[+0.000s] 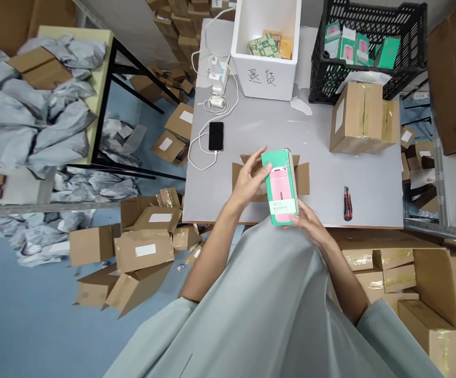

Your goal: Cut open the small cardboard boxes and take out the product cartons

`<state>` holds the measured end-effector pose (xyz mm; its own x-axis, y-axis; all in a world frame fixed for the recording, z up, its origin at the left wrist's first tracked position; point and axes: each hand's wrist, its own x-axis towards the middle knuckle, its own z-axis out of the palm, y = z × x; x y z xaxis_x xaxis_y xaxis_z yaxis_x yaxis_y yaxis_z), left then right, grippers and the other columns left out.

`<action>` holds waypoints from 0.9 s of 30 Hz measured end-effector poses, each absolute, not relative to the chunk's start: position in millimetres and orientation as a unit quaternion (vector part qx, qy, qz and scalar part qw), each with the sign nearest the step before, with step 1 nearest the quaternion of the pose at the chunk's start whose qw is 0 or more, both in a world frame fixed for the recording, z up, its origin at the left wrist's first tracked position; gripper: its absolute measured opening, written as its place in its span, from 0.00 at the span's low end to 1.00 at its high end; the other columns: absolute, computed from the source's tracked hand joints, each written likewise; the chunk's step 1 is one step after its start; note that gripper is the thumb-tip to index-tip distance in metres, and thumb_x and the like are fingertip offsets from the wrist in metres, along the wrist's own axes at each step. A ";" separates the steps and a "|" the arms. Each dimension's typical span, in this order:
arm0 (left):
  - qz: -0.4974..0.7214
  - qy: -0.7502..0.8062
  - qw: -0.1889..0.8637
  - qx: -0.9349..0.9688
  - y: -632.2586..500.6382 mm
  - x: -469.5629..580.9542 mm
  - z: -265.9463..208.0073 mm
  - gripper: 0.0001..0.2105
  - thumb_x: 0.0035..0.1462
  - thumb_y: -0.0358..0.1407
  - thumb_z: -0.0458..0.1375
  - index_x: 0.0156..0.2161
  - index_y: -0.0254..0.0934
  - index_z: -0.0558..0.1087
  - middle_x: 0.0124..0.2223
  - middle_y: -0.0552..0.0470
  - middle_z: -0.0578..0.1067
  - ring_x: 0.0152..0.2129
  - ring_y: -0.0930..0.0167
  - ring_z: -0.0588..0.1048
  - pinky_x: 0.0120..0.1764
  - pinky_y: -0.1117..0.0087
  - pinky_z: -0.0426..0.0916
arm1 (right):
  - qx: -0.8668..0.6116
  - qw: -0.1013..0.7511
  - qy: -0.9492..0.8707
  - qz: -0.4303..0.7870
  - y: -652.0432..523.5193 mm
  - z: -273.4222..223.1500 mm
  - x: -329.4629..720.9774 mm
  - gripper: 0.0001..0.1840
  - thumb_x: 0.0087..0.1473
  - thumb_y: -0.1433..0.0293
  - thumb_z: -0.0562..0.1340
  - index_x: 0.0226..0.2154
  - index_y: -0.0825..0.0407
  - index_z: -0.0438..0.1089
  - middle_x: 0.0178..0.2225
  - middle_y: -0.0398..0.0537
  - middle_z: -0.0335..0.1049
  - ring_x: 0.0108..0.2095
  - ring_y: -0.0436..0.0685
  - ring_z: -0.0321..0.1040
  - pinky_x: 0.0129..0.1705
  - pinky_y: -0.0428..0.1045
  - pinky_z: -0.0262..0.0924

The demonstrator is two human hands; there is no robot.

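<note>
Between my two hands is a green product box (280,189) with a pink device printed on its front. My left hand (251,177) grips its upper left side, thumb across the front face. At the lower right corner my right hand (306,222) holds it, with the thumb on the front. Behind the green box, on the table, lies an opened cardboard carton (302,178) with its flaps spread; the box and my hands hide most of its inside. A red and black utility knife (348,203) rests to the right of my hands.
On the grey table (251,121) are a charging phone (215,136), a power strip (219,76), a white foam bin (267,76), a taped carton (363,118) and a black crate (369,31) holding green boxes. Grey mailing bags (62,105) cover a side table. Cartons (145,247) clutter the floor at left.
</note>
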<state>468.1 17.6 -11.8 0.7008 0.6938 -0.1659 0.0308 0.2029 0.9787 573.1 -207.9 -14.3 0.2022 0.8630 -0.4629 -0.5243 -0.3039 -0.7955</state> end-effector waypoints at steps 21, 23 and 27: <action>0.268 0.289 0.692 0.604 -4.2 463.0 -15.4 0.30 0.68 0.57 0.67 0.70 0.50 0.73 0.70 0.40 0.77 0.66 0.55 0.78 0.62 0.50 0.79 | -0.572 0.541 -0.197 0.584 -227.6 -17.7 580.9 0.31 0.58 0.47 0.75 0.55 0.47 0.76 0.53 0.54 0.84 0.50 0.65 0.85 0.46 0.56 0.84; 0.262 0.292 0.714 0.580 -6.8 459.8 -19.1 0.30 0.68 0.56 0.68 0.70 0.54 0.73 0.71 0.41 0.76 0.65 0.54 0.78 0.61 0.49 0.80 | -0.530 0.545 -0.186 0.623 -233.0 -16.2 585.4 0.30 0.59 0.46 0.74 0.55 0.47 0.77 0.52 0.55 0.85 0.51 0.66 0.85 0.45 0.57 0.84; 0.257 0.300 0.717 0.574 -10.5 458.9 -19.1 0.34 0.64 0.56 0.71 0.72 0.55 0.72 0.73 0.40 0.74 0.60 0.55 0.82 0.57 0.49 0.83 | -0.500 0.551 -0.179 0.644 -239.9 -17.3 589.6 0.32 0.58 0.45 0.75 0.56 0.49 0.78 0.50 0.56 0.86 0.53 0.68 0.85 0.47 0.58 0.84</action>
<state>458.9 -10.5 -19.1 0.6883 0.7127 -0.1357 -0.0236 0.2089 0.9777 589.6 -239.9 -17.3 0.1070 0.8884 -0.4464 -0.5302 -0.3288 -0.7815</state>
